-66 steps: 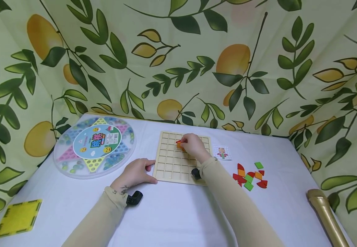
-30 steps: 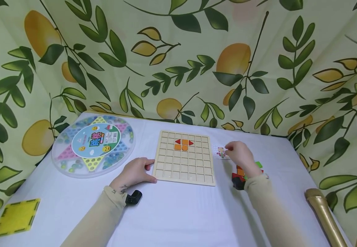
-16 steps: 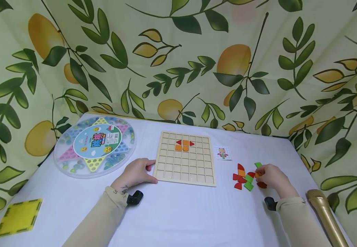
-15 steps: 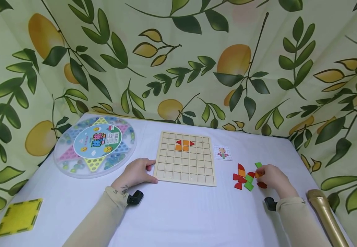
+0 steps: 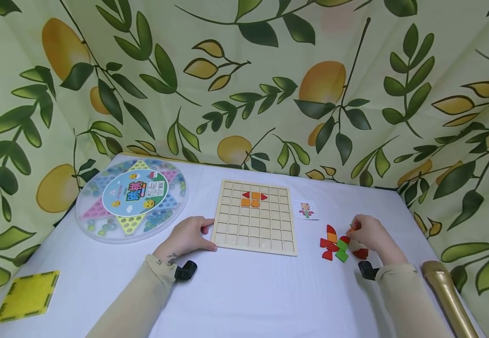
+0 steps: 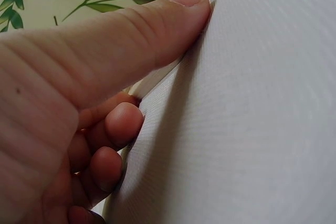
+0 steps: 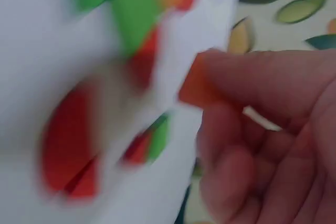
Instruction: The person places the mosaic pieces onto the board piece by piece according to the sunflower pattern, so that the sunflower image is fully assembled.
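A wooden grid board [image 5: 252, 230] lies on the white table. Two red triangular tiles [image 5: 246, 195] and three orange tiles [image 5: 246, 203] sit in its upper cells. My left hand [image 5: 187, 234] rests at the board's lower left edge; in the left wrist view the thumb [image 6: 157, 30] lies straight against that edge. With thumb and fingertips, my right hand [image 5: 371, 234] pinches an orange tile [image 7: 197, 82] over the loose pieces. Red tiles [image 5: 331, 229], green tiles [image 5: 341, 256] and another orange tile [image 5: 331, 237] lie in a loose pile below and left of it.
A small printed pattern card [image 5: 306, 209] lies just right of the board. At the left is a round Chinese checkers box [image 5: 132, 202], with a yellow square plate [image 5: 27, 297] nearer me. A gold microphone [image 5: 449, 298] lies at the far right.
My right hand has left the board and moved right to the loose pile, where it has picked up an orange tile. The left hand stays at the board's edge.
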Available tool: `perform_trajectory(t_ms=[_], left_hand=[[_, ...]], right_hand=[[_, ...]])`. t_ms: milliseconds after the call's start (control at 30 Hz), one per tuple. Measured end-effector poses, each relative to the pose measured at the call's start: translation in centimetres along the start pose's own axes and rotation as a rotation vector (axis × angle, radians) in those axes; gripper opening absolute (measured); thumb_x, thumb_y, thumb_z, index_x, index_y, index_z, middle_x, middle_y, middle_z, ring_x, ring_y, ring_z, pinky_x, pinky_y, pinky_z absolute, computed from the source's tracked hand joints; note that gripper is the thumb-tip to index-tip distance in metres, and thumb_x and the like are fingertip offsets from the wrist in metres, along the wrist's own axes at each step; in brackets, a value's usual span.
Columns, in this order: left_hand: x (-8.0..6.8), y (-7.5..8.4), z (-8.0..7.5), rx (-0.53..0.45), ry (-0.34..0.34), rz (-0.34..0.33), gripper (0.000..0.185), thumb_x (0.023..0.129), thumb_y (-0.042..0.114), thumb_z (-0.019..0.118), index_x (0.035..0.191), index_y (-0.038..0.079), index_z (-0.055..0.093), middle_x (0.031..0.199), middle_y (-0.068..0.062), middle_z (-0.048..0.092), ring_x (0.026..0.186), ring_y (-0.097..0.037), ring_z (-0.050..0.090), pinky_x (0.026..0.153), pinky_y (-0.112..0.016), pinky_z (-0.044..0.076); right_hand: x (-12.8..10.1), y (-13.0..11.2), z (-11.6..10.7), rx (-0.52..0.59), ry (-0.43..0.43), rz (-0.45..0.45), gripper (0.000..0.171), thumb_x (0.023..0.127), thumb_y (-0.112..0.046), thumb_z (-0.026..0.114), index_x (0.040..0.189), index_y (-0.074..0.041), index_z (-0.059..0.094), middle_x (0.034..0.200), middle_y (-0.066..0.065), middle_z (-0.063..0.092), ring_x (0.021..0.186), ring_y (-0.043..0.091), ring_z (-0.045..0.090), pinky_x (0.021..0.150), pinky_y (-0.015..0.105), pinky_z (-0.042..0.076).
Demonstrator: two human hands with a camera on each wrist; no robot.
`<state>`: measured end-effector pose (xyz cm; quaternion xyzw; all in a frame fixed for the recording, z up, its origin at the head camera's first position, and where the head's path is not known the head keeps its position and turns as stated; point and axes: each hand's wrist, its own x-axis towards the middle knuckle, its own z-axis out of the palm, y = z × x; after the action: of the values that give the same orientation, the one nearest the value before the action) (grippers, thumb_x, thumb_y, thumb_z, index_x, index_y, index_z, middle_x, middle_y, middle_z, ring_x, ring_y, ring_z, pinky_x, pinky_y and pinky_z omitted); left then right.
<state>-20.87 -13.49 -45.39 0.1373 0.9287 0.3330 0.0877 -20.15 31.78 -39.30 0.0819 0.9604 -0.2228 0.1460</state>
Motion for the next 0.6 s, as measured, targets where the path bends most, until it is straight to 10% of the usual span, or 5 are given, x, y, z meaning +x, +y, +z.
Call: perform_trajectory(t_ms=[300,600], left_hand=[[0.0,0.0,0.0,0.004,0.003,-0.002,0.076,0.053,0.030,0.089,0.121,0.009,0.063,0.069,0.003,0.045,0.062,-0.013,0.039,0.059,-0.025,0.028],[0.0,0.2,0.0,-0.001,0.000,-0.009,0.077,0.053,0.030,0.089,0.122,0.009,0.062,0.069,0.002,0.046,0.063,-0.013,0.039,0.059,-0.026,0.029]], right_hand=[[3.2,-9.8,2.0,0.114,0.088,-0.275,0.011,0.085,-0.007,0.061,0.095,-0.002,0.061,0.090,0.014,0.061,0.077,0.023,0.054,0.066,0.030,0.047],[7.2,-16.3,6.2,0.030,-0.006,-0.396,0.006,0.088,-0.003,0.057,0.089,-0.002,0.062,0.088,0.009,0.060,0.081,0.021,0.051,0.074,0.033,0.044]])
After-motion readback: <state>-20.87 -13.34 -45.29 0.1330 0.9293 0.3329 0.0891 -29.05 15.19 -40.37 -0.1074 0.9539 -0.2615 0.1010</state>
